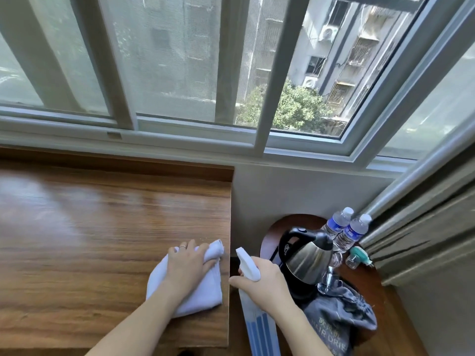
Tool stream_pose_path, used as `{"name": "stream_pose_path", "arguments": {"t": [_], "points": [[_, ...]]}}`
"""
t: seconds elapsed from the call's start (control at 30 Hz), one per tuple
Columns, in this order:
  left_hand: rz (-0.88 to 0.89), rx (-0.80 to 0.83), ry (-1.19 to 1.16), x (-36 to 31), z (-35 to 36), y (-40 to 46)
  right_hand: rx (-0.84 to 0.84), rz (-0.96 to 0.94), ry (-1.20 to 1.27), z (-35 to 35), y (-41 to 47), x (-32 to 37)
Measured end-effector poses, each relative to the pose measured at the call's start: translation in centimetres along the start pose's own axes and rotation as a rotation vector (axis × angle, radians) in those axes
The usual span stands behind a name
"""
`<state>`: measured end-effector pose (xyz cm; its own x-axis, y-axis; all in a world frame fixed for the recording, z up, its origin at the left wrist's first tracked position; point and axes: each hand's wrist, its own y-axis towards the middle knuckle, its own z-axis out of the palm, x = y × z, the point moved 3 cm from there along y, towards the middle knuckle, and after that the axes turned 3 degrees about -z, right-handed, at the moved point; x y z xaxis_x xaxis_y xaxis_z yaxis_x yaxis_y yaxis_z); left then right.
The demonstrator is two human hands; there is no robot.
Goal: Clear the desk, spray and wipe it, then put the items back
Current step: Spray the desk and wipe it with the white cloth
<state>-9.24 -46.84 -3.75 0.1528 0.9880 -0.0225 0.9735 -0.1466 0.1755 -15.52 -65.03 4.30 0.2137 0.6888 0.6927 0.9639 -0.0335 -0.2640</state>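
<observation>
The wooden desk (90, 227) fills the left half of the view, its top bare and glossy. My left hand (189, 265) presses a white cloth (205, 291) onto the desk near its right edge, fingers curled over a bunched fold. My right hand (267, 283) grips a white spray bottle (257, 327) with blue stripes just off the desk's right edge, its nozzle pointing up and left. The bottle's lower part runs out of the frame.
A small round side table (370, 276) stands to the right with a steel kettle (308, 258), two water bottles (344, 229), a small vial (356, 258) and a grey hair-dryer bag (339, 319). A curtain (424, 240) hangs at far right. Windows (180, 73) line the back.
</observation>
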Motion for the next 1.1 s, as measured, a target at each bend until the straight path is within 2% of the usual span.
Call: {"name": "stream_pose_path", "arguments": {"t": [0.43,0.67,0.8,0.97,1.1], "points": [[0.267,-0.004,-0.113,-0.5,2.6,-3.7,-0.058,0.043,0.009,0.6,4.7,1.7],[0.272,0.017,-0.105,-0.2,3.3,-1.8,-0.035,0.048,0.022,0.5,6.4,1.2],[0.205,0.015,-0.088,0.2,3.0,0.1,-0.012,0.03,-0.004,-0.2,7.4,0.7],[0.085,-0.082,-0.109,2.0,2.2,1.7,0.047,0.012,-0.018,-1.4,8.4,0.3],[-0.123,0.029,-0.129,4.8,0.8,3.4,0.152,0.023,-0.05,-1.2,8.9,-0.5]]}}
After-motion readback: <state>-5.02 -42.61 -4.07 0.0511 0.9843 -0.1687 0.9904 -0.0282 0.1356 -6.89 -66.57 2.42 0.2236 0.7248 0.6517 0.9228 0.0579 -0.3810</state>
